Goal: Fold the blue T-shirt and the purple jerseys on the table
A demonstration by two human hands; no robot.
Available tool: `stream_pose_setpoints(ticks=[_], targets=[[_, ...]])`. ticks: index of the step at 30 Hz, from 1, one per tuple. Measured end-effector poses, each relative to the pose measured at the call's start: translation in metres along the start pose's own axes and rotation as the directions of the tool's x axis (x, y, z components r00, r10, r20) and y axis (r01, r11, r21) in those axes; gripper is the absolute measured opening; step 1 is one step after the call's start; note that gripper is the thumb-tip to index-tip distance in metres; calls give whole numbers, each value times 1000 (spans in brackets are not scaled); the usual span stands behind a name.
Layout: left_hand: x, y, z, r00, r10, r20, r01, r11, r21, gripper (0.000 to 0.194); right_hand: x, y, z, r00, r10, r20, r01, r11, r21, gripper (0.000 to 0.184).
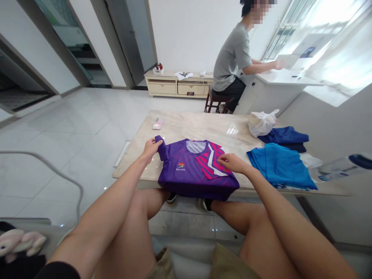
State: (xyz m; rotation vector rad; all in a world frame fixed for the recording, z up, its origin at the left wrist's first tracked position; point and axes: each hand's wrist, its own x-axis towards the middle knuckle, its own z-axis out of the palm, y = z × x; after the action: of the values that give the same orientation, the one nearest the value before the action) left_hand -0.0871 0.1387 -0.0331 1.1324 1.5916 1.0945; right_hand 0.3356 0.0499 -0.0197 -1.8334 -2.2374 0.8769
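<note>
Two bare hands work on a purple sports jersey (188, 180), which lies folded on the near edge of the table, its lower fold hanging slightly over the rim. The left hand (150, 151) closes around the end of the raised sleeve, pinching the shiny fabric between thumb and fingers. The right hand (232, 162) lies open on the chest, its fingertips (222, 158) pressing lightly on a panel of diagonal magenta and white stripes, pinching nothing. Below the pale mesh collar (192, 147), a small orange-and-blue logo (180, 166) sits above white lettering too small to read.

The table (200, 126) has a polished, cream marble-like top. Beyond the right hand, a folded bright blue shirt (279, 166) lies beside a navy garment (283, 137) and a crumpled white plastic bag (261, 123). A clear plastic bottle (338, 168) with a blue cap juts in at the right, its label unreadable. A small pink packet (157, 124) lies near the far left corner.

Farther back, a seated person in a grey T-shirt (232, 58) reaches toward a white counter (286, 77) beneath a bright window. A cream cabinet (177, 88) stands against the wall behind.
</note>
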Motion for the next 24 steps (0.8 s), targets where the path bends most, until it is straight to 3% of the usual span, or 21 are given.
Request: stream_pose_setpoints(ticks=[2,4,7,9,11,14,18,21,24], targets=[[-4,7,14,995,66,-69,-47,970,240,21,-1,-10,1,1000,3,26,-3,1000,-9,25],[-12,13,26,984,163,-73,-100,844,527,20,-4,-20,1,998,19,56,-21,999,32,24],[-27,21,45,979,195,65,-164,551,818,26,-10,-31,0,998,27,63,-34,993,111,24],[-37,27,62,976,133,170,-209,382,900,29,-15,-32,-1,998,33,51,-39,990,134,24],[-46,34,82,965,77,251,-263,277,924,33,-19,-29,-1,998,43,40,-49,987,153,23],[-56,45,117,931,70,357,-363,250,897,34,-24,-19,2,998,52,33,-57,982,180,22],[-63,53,152,867,4,498,-467,352,811,47,-26,-4,7,998,50,28,-54,981,188,22],[-64,49,155,834,-44,551,-516,296,804,52,-25,6,8,999,41,9,-42,993,115,23],[-65,38,141,798,-113,592,-558,232,797,45,-23,13,9,999,34,-27,-34,999,20,26]])
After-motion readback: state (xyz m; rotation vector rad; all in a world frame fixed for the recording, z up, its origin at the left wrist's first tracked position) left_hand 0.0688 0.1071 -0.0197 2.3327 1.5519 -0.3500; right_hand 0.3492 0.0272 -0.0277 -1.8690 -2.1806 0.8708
